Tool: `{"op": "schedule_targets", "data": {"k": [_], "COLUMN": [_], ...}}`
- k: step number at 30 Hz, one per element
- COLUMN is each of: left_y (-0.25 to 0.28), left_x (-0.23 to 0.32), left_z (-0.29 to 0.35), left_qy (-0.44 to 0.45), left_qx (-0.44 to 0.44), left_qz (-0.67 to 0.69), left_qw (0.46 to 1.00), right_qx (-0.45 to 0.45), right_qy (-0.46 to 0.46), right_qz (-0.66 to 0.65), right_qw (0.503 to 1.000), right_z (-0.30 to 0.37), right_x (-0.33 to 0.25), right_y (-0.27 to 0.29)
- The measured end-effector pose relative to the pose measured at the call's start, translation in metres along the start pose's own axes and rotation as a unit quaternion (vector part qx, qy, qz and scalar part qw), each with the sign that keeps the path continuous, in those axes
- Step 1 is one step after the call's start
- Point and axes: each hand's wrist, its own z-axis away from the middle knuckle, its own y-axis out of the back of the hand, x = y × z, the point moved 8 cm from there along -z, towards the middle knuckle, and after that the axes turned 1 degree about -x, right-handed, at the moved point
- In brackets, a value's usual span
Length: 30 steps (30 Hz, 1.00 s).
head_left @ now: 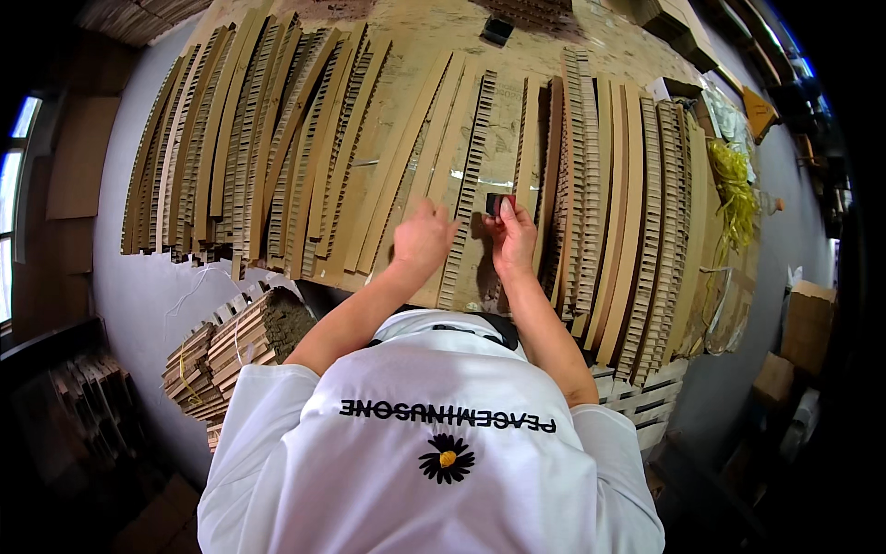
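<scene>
In my right hand (513, 242) a small dark object with a red side (498, 203) is pinched between thumb and fingers, above the work surface; its kind is not clear. My left hand (425, 236) hovers over the cardboard strips, its fingers partly curled and smeared by motion, so I cannot tell if it holds anything. Beside it, between my hands, lies one long honeycomb cardboard strip (472, 166) with its ribbed side up. Flat-faced brown strips (406, 162) lie just left of that.
Many honeycomb cardboard strips (245, 129) crowd the surface's left side, and another row (620, 203) fills the right. A small black block (496, 31) sits at the far edge. Yellow plastic twine (732, 194) hangs at the right. Bundled strips (242, 334) stand low on the left.
</scene>
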Motion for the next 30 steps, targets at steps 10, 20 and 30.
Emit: {"op": "schedule_targets", "data": {"k": [10, 20, 30], "left_y": [-0.047, -0.029, 0.035], "left_x": [0.034, 0.000, -0.096], "left_z": [-0.005, -0.018, -0.016], "left_qy": [-0.015, -0.007, 0.131], "left_qx": [-0.082, -0.044, 0.150], "left_qz": [0.022, -0.039, -0.064], "left_qw": [0.996, 0.998, 0.978], "right_qx": [0.021, 0.049, 0.053], "right_qy": [0.090, 0.151, 0.112], "right_qz": [0.073, 0.108, -0.002], "right_qw": [0.993, 0.981, 0.992], "right_z": [0.015, -0.008, -0.041], "right_x": [-0.034, -0.057, -0.004], "right_y": [0.002, -0.002, -0.029]}}
